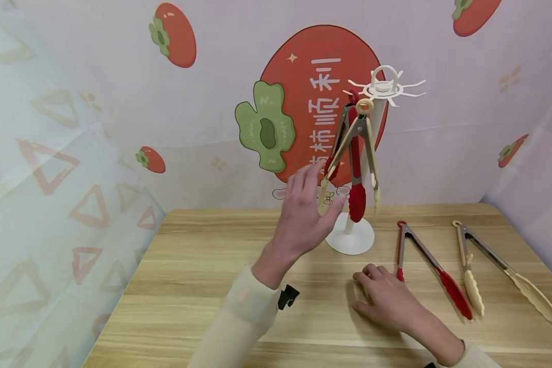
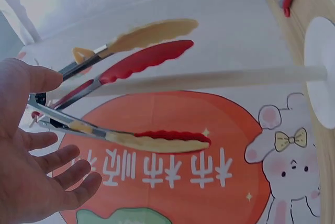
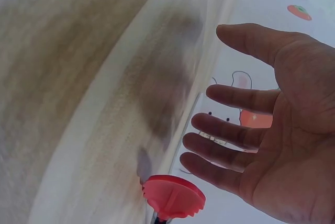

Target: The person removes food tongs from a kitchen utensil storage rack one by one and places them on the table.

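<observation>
A white stand (image 1: pixel 359 243) with a round base and a ring of hooks on top carries hanging red tongs (image 1: pixel 357 202) and cream tongs (image 1: pixel 371 153), both with spread arms. My left hand (image 1: pixel 303 212) is raised to the left of these tongs, thumb and fingers apart. In the left wrist view, the thumb and fingers of that left hand (image 2: pixel 31 156) lie on either side of the cream tongs (image 2: pixel 157 143) near their upper end, without closing on them. Low over the table, my right hand (image 1: pixel 391 296) holds nothing, its fingers spread in the right wrist view.
On the wooden table (image 1: pixel 188 286), red tongs (image 1: pixel 455 294) and cream tongs (image 1: pixel 533 296) lie spread to the right of the stand, the red pair partly behind my right hand. A printed cloth (image 1: pixel 221 128) with persimmon pictures hangs behind the table.
</observation>
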`<state>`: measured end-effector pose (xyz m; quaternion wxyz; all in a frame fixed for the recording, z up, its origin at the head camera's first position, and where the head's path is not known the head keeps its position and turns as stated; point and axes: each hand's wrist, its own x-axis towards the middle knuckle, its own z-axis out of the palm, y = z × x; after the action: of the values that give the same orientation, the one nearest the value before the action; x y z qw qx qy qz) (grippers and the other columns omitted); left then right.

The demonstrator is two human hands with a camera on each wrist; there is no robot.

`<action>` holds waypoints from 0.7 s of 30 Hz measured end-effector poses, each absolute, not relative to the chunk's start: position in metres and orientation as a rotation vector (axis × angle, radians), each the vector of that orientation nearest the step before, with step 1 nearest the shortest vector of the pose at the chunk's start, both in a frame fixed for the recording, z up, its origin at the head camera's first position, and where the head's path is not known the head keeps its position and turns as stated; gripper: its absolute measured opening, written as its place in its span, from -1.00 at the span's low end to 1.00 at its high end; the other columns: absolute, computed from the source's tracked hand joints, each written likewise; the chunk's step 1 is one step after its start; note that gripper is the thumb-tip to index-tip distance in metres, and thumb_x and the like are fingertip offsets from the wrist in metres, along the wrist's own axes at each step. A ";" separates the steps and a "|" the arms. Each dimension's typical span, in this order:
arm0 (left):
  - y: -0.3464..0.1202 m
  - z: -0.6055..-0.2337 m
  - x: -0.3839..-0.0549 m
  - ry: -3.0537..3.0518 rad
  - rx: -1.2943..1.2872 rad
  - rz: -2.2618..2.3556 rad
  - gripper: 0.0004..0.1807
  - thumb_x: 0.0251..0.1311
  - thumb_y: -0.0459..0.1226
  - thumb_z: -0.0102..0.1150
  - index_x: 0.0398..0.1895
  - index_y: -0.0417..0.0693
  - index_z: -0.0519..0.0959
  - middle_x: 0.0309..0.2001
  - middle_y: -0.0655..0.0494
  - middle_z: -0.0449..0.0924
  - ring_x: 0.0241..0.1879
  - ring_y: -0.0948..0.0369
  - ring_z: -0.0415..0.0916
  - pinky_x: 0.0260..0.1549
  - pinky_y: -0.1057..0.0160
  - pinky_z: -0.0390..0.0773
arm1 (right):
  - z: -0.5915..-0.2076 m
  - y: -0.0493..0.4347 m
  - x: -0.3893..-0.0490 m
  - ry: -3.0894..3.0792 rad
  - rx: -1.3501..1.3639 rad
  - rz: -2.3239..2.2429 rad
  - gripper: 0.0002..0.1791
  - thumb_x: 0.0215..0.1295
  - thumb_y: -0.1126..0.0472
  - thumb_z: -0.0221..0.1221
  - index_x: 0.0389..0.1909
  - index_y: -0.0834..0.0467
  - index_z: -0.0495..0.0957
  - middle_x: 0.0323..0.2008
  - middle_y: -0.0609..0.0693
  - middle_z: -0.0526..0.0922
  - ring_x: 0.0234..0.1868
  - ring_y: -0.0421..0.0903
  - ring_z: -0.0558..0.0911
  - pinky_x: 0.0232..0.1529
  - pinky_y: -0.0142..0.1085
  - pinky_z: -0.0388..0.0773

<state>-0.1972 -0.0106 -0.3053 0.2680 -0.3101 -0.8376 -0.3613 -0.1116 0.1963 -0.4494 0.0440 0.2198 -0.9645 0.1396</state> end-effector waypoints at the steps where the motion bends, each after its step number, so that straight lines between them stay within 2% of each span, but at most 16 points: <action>1: -0.008 -0.303 -0.197 -2.259 -0.833 -0.983 -0.29 0.32 -0.12 0.26 0.46 -0.18 0.28 0.31 -0.08 0.36 0.33 0.06 0.24 0.26 0.01 0.36 | -0.450 0.196 -0.112 -2.949 0.675 0.427 -0.46 0.07 -0.02 0.50 0.02 0.16 0.64 -0.14 -0.01 0.55 -0.09 0.03 0.56 -0.14 -0.03 0.58; 9: 0.014 -0.292 -0.201 -2.234 -0.765 -1.008 -0.17 0.29 0.00 0.28 0.50 -0.20 0.22 0.35 -0.07 0.29 0.33 0.07 0.21 0.26 0.06 0.37 | -0.451 0.194 -0.112 -2.957 0.680 0.418 -0.46 0.07 -0.03 0.50 0.01 0.16 0.65 -0.14 -0.01 0.56 -0.10 0.02 0.56 -0.12 -0.04 0.58; 17: 0.036 -0.287 -0.206 -2.210 -0.631 -0.968 0.01 0.15 0.14 0.38 0.51 -0.19 0.17 0.34 -0.07 0.27 0.33 0.07 0.20 0.25 0.08 0.36 | -0.454 0.194 -0.111 -2.941 0.688 0.410 -0.49 0.07 -0.03 0.49 -0.01 0.13 0.65 -0.18 -0.05 0.54 -0.16 -0.03 0.53 -0.18 -0.08 0.56; 21: 0.044 -0.286 -0.207 -2.206 -0.584 -0.931 0.03 0.11 0.18 0.39 0.49 -0.18 0.17 0.28 -0.04 0.30 0.27 0.08 0.24 0.16 0.14 0.41 | -0.455 0.193 -0.110 -2.949 0.682 0.410 -0.50 0.08 -0.02 0.47 0.00 0.14 0.65 -0.17 -0.05 0.53 -0.16 -0.03 0.53 -0.18 -0.08 0.55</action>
<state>-0.2070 0.0442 -0.2855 0.3322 -0.2236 -0.8442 -0.3564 -0.1100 0.1935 -0.4551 0.0437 0.2232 -0.9645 0.1340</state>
